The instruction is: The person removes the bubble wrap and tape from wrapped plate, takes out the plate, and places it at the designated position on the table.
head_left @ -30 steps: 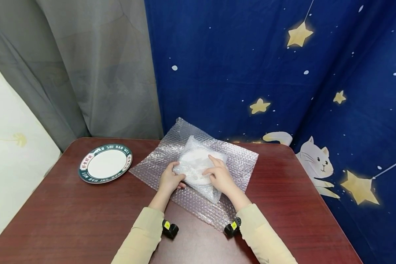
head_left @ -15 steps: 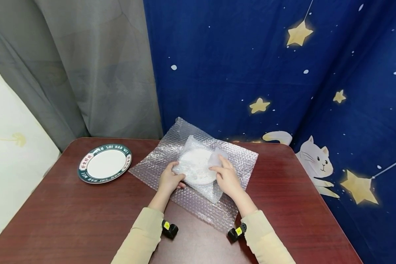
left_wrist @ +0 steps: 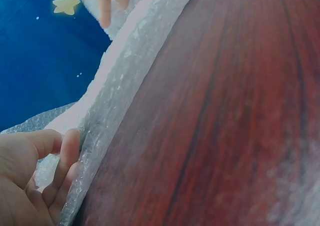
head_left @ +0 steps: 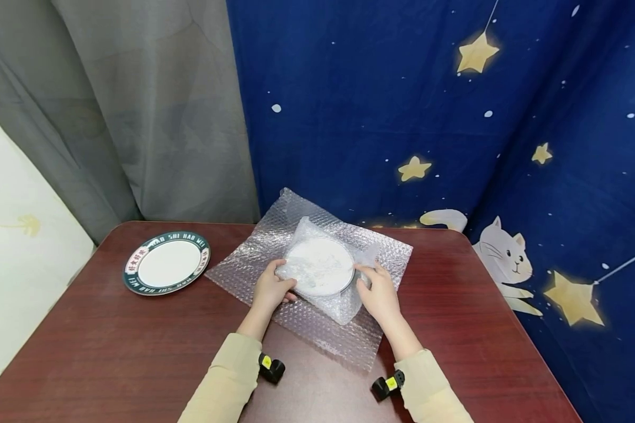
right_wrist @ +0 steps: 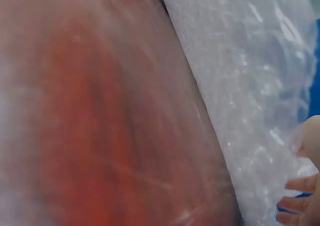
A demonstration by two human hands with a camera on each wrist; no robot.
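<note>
A round white plate (head_left: pixel 320 267) lies partly inside a translucent bubble wrap pouch (head_left: pixel 341 311). Beneath it is a larger bubble wrap sheet (head_left: pixel 391 249), set cornerwise on the table. My left hand (head_left: pixel 271 288) holds the left edge of the plate and its wrap, thumb above and other fingers lower; the left wrist view shows these fingers curled at the edge. At the plate's right rim is my right hand (head_left: pixel 378 291), index finger and thumb spread beside a turned-back flap (head_left: pixel 367 254) of the wrap. The right wrist view shows its fingers (right_wrist: pixel 297 204) loosely extended.
A second plate (head_left: pixel 166 262), white with a green lettered rim, sits on the left of the reddish wooden table (head_left: pixel 471 329). Grey (head_left: pixel 164 117) and blue star-printed curtains (head_left: pixel 360 117) hang right behind the table's back edge.
My right hand has moved right from over the plate to its rim, folding the wrap flap aside and uncovering more white surface. The left hand has stayed in place.
</note>
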